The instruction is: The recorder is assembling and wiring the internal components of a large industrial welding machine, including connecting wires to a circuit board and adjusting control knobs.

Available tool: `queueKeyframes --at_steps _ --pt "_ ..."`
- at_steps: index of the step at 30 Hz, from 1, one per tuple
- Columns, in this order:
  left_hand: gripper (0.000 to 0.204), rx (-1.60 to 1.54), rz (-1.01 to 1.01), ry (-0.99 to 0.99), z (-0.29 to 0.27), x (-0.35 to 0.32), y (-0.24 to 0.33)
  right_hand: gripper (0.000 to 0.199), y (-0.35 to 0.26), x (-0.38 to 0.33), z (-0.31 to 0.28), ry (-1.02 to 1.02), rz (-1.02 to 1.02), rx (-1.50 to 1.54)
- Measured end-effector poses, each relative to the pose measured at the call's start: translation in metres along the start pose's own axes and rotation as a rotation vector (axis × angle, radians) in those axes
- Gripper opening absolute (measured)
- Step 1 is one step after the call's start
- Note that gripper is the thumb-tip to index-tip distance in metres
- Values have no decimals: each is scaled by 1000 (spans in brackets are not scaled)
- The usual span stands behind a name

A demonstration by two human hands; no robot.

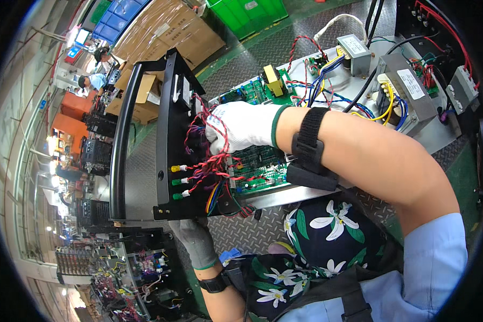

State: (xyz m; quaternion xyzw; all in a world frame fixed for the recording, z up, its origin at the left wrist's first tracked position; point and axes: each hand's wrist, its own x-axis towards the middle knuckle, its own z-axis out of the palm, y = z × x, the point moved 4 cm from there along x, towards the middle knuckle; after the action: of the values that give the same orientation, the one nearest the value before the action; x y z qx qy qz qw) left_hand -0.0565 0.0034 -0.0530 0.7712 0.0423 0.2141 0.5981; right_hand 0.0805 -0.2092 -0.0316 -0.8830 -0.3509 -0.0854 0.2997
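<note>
My right hand (241,126), in a white glove, reaches into a bundle of red and black wires (212,161) behind a black front panel (169,145), fingers closed among them. A black strap wraps that forearm. My left hand (194,236), in a grey glove, grips the lower edge of the black panel from below. The panel has a long black handle (124,134) and small yellow and green indicator lamps (178,181). Behind it lies a green circuit board (257,169) on a metal chassis (440,137).
Grey transformers (410,88) and coloured wiring sit at the chassis's far end. Cardboard boxes (169,29) and a green crate (247,13) stand beyond. More black units (139,268) lie at lower left. People work at the far left. The bench top is metal tread plate (249,231).
</note>
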Motion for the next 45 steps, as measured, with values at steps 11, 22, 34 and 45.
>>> queueKeyframes --at_steps 11,22,34,45 --pt "32 710 570 -107 -14 1 5 23 6 1 -28 0 75 -263" --pt "38 738 481 -68 -16 -6 5 28 1 0 -3 28 186 -233" --pt "28 -196 96 -290 14 1 -9 24 -2 -27 -23 -82 72 -106" --pt "33 -268 -230 -743 13 16 17 73 -175 -122 -87 472 57 -113"
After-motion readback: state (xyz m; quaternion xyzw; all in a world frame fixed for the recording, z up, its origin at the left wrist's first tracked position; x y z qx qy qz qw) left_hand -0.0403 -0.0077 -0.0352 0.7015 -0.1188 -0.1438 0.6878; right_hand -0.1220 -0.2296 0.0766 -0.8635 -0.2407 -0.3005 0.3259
